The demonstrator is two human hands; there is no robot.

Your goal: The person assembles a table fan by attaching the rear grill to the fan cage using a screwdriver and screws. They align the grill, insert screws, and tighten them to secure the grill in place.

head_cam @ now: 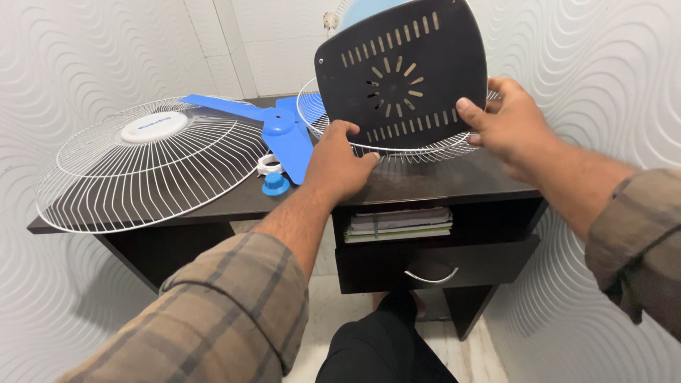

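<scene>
Landmark: dark desk [425, 186].

- Black vented back cover [403, 71] stands tilted above the desk's rear right part, its flat face toward the camera, lower edge near a white wire rear guard [312, 106] lying behind it on the desktop. A pale blue fan body [362, 10] shows above the cover's top edge.
- Right hand [507, 124] is at the cover's right lower edge: thumb pressed on the front face, fingers curled behind, pinching the panel.
- Left hand [339, 162] is at the cover's lower left corner, just above the desk's front edge; fingers held together, tips touching the bottom rim, no clear grip visible.
- Cover lies up and away from both hands; long axis runs roughly side to side. Right hand has the firmer hold.
- On the desk's left end: white front grille [142, 167] overhanging the edge; blue fan blade [280, 128], blue cap [275, 185] and white ring [268, 164] between grille and left hand.
</scene>
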